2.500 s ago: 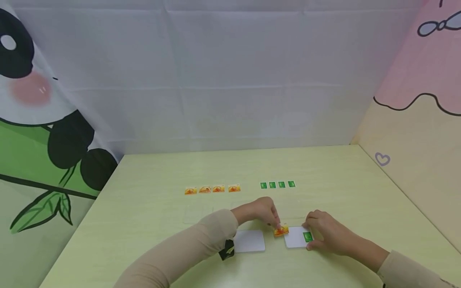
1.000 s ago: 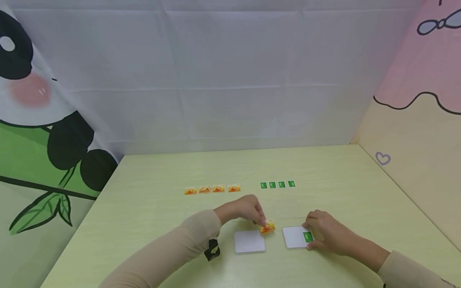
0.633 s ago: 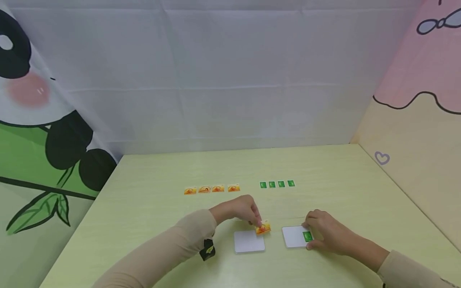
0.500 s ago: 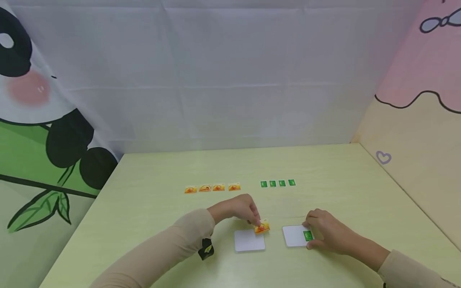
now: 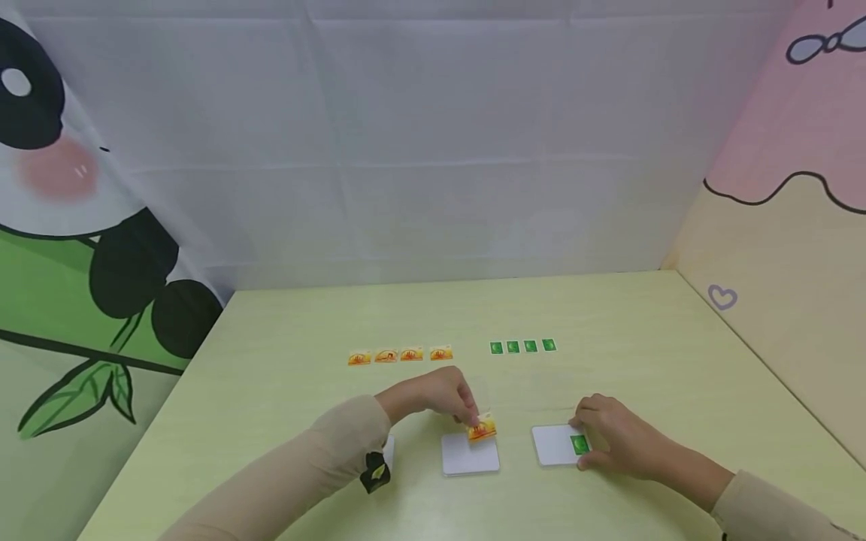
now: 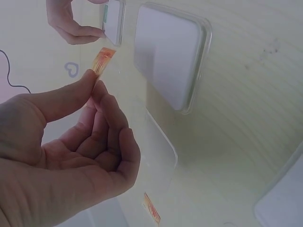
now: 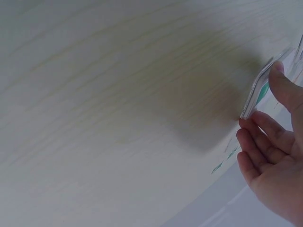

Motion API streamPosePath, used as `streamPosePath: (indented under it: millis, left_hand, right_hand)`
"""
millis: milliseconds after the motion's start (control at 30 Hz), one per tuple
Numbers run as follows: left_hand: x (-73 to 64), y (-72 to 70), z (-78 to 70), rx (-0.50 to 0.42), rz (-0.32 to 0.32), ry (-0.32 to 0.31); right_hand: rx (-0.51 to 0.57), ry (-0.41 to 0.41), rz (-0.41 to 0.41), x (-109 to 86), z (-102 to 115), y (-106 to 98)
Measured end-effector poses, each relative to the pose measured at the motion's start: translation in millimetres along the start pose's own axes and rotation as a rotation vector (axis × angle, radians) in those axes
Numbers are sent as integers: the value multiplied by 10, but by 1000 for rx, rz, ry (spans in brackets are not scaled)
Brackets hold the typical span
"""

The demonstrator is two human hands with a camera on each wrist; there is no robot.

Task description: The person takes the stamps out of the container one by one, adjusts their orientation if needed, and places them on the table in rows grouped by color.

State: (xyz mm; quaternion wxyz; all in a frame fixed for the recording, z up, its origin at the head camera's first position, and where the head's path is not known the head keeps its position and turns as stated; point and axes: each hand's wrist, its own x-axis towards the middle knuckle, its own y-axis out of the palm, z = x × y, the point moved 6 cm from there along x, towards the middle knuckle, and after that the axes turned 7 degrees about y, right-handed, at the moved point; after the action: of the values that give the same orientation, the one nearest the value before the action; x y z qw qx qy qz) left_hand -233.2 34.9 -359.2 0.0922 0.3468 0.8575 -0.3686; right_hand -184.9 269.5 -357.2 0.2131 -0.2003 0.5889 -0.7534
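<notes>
My left hand (image 5: 443, 392) pinches a small orange printed sticker (image 5: 483, 430) by its edge between thumb and forefinger. It overlaps the far right corner of the middle white box (image 5: 470, 460); in the left wrist view this box (image 6: 165, 52) has a clear plastic rim, and the sticker (image 6: 104, 57) stands out past the thumb tip. On the right, my right hand (image 5: 619, 437) holds another white box (image 5: 555, 445) by its right end, thumb at the near edge and fingers at the far one. A green square (image 5: 579, 445) lies on that end.
Further back lie a row of orange stickers (image 5: 411, 354) and a row of green squares (image 5: 531, 346). A third white box (image 5: 389, 452) is mostly hidden by my left sleeve. A clear plastic lid (image 6: 161, 146) lies behind the middle box. White cloth hangs behind the table.
My left hand has carried the orange sticker leftward, from beside the right box to over the middle box's far corner. The right hand has stayed at its box.
</notes>
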Motion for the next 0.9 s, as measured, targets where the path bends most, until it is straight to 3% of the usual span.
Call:
streamPosePath:
  millis: [467, 900]
  left_hand:
    - [-128, -53, 10, 5, -7, 8]
    - [-275, -180, 115, -18, -39, 1]
  right_hand:
    - [-7, 1, 0, -10, -3, -17]
    - [-18, 2, -11, -25, 1, -31]
